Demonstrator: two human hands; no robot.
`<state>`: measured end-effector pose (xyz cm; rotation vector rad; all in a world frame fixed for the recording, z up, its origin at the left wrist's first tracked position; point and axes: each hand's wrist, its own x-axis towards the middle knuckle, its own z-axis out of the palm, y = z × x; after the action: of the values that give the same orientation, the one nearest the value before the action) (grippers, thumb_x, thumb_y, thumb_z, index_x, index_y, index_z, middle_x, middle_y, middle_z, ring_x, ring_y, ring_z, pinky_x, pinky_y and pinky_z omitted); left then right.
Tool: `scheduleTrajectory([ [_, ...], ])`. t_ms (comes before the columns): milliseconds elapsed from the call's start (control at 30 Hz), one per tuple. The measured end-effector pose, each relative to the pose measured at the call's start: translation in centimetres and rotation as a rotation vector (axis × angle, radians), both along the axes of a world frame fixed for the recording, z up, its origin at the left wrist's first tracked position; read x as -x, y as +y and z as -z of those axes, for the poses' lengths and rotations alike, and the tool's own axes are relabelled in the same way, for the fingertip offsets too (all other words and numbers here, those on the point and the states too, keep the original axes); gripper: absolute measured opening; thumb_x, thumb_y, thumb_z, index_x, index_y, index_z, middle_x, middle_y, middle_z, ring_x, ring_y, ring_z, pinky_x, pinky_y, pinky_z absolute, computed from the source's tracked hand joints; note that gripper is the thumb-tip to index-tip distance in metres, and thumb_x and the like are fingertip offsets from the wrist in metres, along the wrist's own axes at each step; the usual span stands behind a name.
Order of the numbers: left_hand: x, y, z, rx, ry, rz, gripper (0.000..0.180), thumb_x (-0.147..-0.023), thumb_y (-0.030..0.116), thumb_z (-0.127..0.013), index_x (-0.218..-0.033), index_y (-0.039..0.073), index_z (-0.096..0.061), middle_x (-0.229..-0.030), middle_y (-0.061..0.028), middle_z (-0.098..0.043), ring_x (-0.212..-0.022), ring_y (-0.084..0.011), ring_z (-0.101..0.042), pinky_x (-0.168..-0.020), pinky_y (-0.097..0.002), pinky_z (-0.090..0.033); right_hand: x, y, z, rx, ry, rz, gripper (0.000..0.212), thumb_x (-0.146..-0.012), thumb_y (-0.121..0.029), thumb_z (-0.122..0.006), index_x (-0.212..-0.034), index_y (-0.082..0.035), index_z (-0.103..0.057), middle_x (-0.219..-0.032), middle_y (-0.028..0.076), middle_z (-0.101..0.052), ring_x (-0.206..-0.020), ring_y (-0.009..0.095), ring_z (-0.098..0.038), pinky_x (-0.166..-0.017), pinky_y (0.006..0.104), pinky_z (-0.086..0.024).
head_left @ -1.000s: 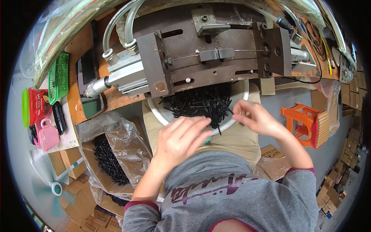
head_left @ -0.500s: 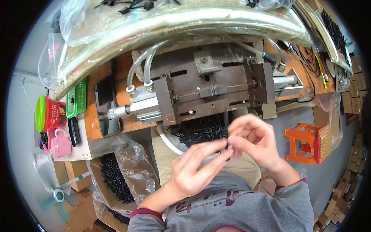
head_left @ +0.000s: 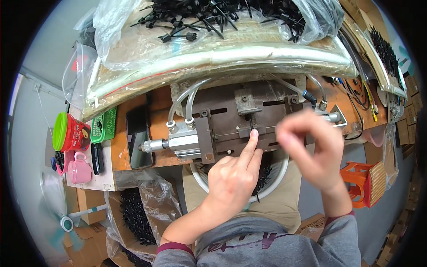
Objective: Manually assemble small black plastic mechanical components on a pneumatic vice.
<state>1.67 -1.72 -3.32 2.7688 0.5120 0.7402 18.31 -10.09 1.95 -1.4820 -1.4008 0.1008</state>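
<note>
At the frame's centre, I see the left hand (head_left: 232,179) with its index fingertip at the small block (head_left: 243,133) on the brown fixture (head_left: 227,122); right of centre, the right hand (head_left: 315,149) blurs. I can't tell either grip.

I get the right hand (head_left: 313,149) only as a smear and can't tell whether its fingers pinch anything; it blocks my view of much of the right side of the brown metal fixture (head_left: 273,116). The index fingertip of the left hand (head_left: 233,180) covers part of the small block (head_left: 243,133). That hand also hides much of the white basin (head_left: 269,192). The top edge crops the black parts (head_left: 191,13), and the fan (head_left: 66,223) has blurred blades.
</note>
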Motion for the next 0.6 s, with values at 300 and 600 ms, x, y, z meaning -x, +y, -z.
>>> scheduleTrajectory([
  [300, -0.7, 5.9, -6.9, 0.048, -0.292, 0.119, 0.031, -0.081, 0.016, -0.082, -0.108, 0.006, -0.072, -0.107, -0.0110, -0.076, -0.080, -0.0271, -0.074, -0.072, -0.0302, -0.058, -8.2, 18.7, -5.1, -0.062, -0.611, 0.334, 0.040, -0.076, -0.026, -0.078, -0.103, 0.002, -0.069, -0.094, 0.021, -0.068, -0.087, 0.040, -0.067, -0.080, 0.0460, -0.056],
  [600, -6.1, 21.8, -9.7, 0.100, 0.068, -0.254, 0.041, -0.086, 0.027, -0.077, -0.120, 0.005, -0.070, -0.120, -0.0165, -0.070, -0.108, -0.0351, -0.067, -0.096, -0.0397, -0.051, -8.7, 24.3, -7.2, 0.697, -0.527, 0.318, 0.073, -0.067, -0.056, -0.075, -0.105, 0.007, -0.073, -0.109, 0.025, -0.071, -0.103, 0.035, -0.070, -0.087, 0.0436, -0.058],
])
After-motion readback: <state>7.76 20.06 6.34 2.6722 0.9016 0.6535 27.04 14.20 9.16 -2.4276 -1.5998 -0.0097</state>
